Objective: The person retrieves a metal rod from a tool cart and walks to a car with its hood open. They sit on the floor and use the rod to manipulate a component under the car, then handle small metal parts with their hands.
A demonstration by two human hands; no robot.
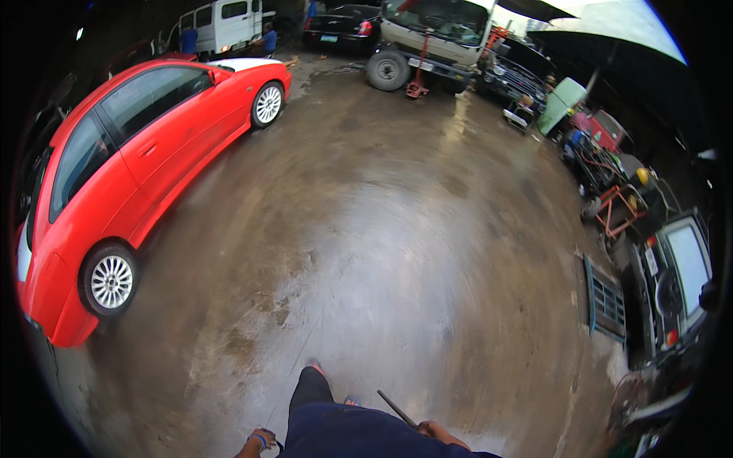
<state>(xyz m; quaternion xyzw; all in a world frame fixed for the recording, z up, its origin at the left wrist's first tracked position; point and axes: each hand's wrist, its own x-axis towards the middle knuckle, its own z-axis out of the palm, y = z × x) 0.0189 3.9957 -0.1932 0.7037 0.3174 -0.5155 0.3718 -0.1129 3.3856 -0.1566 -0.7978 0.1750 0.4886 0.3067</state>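
At the lower edge, to the right of my body, my right hand [433,430] is closed around one end of a thin dark rod [396,408]. The rod slants forward and to the left, with its far end free above the floor. Down at my left side is my left hand [263,438], its fingers curled. Something blue and dark shows at those fingers, too small to name. Both hands hang low beside my dark blue shirt [359,433], and nothing else is within their reach.
Wet brown concrete floor [366,252] spreads ahead. A red car [164,137] stands at left. Farther off are a white van [229,23], a black car [343,29] and a truck [439,42] by a red jack [418,80]. At right lie a metal grate [607,299] and a parked vehicle [672,282].
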